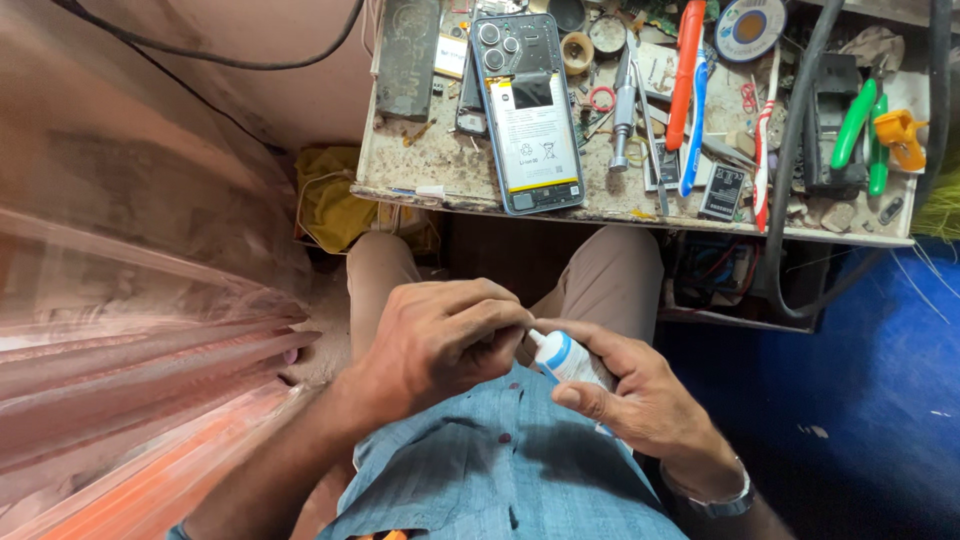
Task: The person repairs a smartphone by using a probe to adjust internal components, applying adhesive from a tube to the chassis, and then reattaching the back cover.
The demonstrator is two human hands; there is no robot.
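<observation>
In the lower middle of the frame, over the person's lap, the right hand [630, 390] is wrapped around a small white bottle with a blue band [562, 357], fingers closed on its body and the thumb laid along its side, the nozzle end tipped up and to the left. The left hand [440, 340] meets it there, fingertips pinched together right at the bottle's tip, so the tip itself is hidden; whether a cap sits between those fingers cannot be told. By the look of it, the step in hand is working the tip of the bottle, twisting or pulling at its cap, with the right hand holding the body firm against that turn. The next move seems to call for a firm hold low on the bottle without squeezing its soft wall, and a small, controlled twist from the pinching fingers, since a hard press could push liquid out. At the top of the frame a worn workbench [480, 190] carries 1 opened phone [530, 110] lying back-side up with its battery and camera lenses showing, near the front edge. To its right lie a metal screwdriver [622, 110], an orange-handled tool [685, 70] and green-handled pliers [860, 130]. A wristwatch [725, 500] shows on the right wrist at the lower right.
</observation>
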